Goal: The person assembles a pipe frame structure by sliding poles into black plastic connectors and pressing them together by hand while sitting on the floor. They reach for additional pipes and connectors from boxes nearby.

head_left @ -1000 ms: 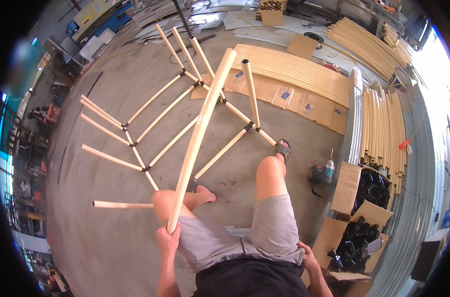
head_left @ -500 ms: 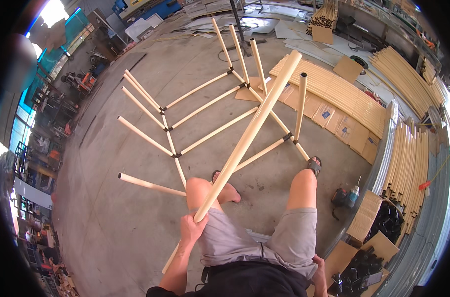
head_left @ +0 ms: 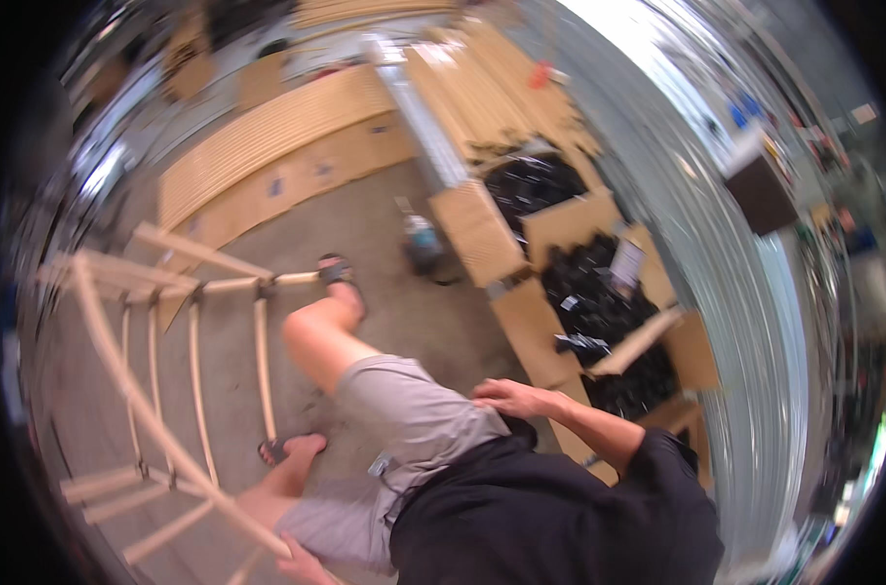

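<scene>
My left hand [head_left: 305, 564], at the lower edge, is closed round the end of a long cream pipe [head_left: 155, 419]. The pipe slants up and left across the frame of cream pipes. That frame [head_left: 197, 390] stands on the floor at the left, with dark joints linking its rails and posts. My right hand [head_left: 506, 398] rests against the side of my grey shorts [head_left: 414, 400], fingers bent and pressed together. Whether they pinch the cloth or something small is hidden. The picture is smeared by motion.
Open cardboard boxes [head_left: 521, 327] full of black parts stand beside my right arm. A cordless drill [head_left: 422, 242] lies on the floor near them. Stacked cream pipes [head_left: 277, 136] lie on cardboard farther off, with more pipes [head_left: 492, 88] behind the boxes. Long metal lengths [head_left: 696, 253] run along the right.
My view has swung to the right, so the pipe frame now sits at the left and the boxes near the middle. My left hand still holds the long pipe; my right hand shows more fully.
</scene>
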`<control>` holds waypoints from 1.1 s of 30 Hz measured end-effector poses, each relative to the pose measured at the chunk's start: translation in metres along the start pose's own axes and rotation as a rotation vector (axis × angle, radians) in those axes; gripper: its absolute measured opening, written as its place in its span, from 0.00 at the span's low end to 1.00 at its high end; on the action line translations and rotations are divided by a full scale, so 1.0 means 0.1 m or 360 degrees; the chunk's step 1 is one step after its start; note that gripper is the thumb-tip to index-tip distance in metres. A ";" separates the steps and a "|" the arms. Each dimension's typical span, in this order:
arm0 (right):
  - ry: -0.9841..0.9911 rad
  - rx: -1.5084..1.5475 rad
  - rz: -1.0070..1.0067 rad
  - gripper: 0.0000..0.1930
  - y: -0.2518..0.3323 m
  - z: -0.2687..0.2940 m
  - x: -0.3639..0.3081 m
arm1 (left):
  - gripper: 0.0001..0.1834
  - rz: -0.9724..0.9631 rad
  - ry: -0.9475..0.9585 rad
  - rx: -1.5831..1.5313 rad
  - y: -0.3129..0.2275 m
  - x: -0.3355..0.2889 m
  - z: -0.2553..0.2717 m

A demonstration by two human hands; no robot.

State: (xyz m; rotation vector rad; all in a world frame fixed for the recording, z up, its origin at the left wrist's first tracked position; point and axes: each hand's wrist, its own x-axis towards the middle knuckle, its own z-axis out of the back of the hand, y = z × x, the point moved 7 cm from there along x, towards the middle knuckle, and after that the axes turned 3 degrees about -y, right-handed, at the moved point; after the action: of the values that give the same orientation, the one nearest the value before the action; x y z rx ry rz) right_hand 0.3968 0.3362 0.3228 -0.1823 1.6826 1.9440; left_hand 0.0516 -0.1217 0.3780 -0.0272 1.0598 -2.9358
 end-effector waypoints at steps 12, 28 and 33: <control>-0.0215 0.0504 -0.0476 0.29 -0.34 -0.11 -0.61 | 0.36 -0.0004 0.0505 0.0200 -0.60 0.41 -0.33; -0.1324 -0.0119 -0.0574 0.12 -1.18 0.36 -1.38 | 0.30 -0.0433 0.0617 0.0102 -1.34 -0.10 -0.53; -0.1414 -0.0191 -0.0552 0.11 -1.24 0.57 -1.58 | 0.32 -0.0757 0.0513 0.0293 -1.51 -0.25 -0.55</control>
State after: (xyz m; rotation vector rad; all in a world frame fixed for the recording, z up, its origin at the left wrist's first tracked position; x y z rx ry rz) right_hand 0.6039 0.3477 0.2969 0.2945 0.8787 1.5130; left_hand 0.0733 0.0298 0.4316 0.2379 0.9091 -3.5531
